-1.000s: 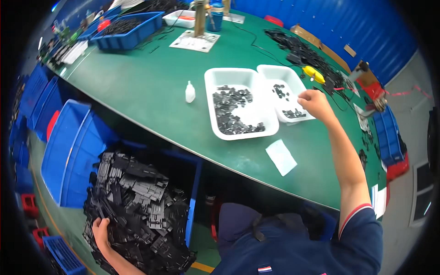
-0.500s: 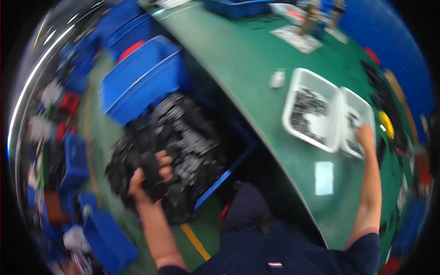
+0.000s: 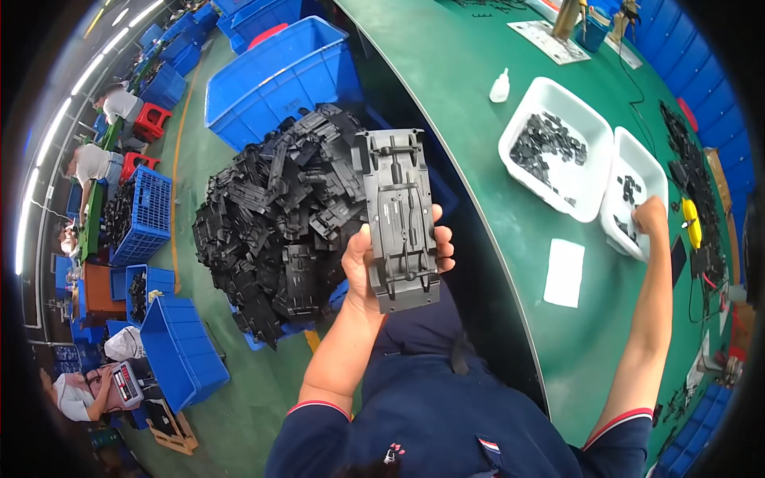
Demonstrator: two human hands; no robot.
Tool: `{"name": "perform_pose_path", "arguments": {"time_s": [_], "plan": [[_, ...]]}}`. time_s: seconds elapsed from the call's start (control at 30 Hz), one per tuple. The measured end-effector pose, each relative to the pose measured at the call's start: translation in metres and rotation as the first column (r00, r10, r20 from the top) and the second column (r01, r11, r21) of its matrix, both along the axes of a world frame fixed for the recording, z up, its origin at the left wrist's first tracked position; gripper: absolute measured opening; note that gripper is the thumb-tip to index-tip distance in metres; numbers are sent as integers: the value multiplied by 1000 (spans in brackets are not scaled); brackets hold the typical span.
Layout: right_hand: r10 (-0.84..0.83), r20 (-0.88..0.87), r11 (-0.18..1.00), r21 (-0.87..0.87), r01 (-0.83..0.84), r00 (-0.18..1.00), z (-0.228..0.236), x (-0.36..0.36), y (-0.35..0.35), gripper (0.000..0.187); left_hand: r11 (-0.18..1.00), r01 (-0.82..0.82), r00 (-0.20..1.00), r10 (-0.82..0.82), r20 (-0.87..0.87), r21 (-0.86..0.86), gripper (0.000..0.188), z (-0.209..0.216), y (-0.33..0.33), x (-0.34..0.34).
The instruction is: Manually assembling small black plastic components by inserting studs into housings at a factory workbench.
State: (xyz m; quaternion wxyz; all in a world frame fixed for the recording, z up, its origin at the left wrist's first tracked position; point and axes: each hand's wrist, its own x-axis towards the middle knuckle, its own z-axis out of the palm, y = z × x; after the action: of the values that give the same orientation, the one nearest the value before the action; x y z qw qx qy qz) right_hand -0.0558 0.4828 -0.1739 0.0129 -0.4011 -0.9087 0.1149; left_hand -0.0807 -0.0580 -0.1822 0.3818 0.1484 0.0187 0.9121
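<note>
Upright in my left hand [image 3: 365, 267] is a long black plastic chassis plate [image 3: 396, 215], like a toy car's underside, with ribs and molded shafts on the face toward me. My thumb and fingers wrap round its lower edges. Just left of it rises a heap of similar black plastic chassis plates [image 3: 271, 215]. My right hand [image 3: 651, 215] dips into the smaller white tray [image 3: 625, 159], its fingers curled down by small black parts [image 3: 629, 190]; whatever they grip is hidden. The larger white tray [image 3: 586, 195] beside it holds many more small black parts.
The green worktable [image 3: 478, 151] bears a white sheet [image 3: 564, 273], a small white bottle [image 3: 500, 86] and a yellow-handled tool [image 3: 691, 223]. Blue bins [image 3: 279, 76] stand behind the heap. Other people work at the far left, near red stools [image 3: 151, 121].
My left hand has come from the heap up and to the right, bringing a chassis plate in front of me. My right hand stays in the smaller tray. The view has shifted and sharpened.
</note>
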Motion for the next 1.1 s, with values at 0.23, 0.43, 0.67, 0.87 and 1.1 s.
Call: {"name": "perform_pose_path", "arguments": {"time_s": [0.23, 0.43, 0.67, 0.87, 1.1], "plan": [[-88, 25, 983, -157, 90, 996, 21, -3, -26, 12, 952, -84, 995, 66, -73, -296, 86, 16, 3, 14], [-103, 135, 961, -242, 133, 985, 28, -3, -31, 17, 860, -205, 969, 110, -223, -466, 75, 10, 6, 21], [82, 94, 994, -84, -74, 992, 7, 9, 1, 8, 822, -139, 990, 92, -111, -552, 52, 11, 21, 24], [-43, -570, 833, -474, -286, 821, 61, 57, -95, 21, 693, -221, 971, 87, -224, -687, 51, 10, 32, 44], [-53, -598, 629, -642, -439, 799, 61, 115, -180, 17, 716, -45, 977, -115, -182, -697, 47, 6, 75, 66]]}}
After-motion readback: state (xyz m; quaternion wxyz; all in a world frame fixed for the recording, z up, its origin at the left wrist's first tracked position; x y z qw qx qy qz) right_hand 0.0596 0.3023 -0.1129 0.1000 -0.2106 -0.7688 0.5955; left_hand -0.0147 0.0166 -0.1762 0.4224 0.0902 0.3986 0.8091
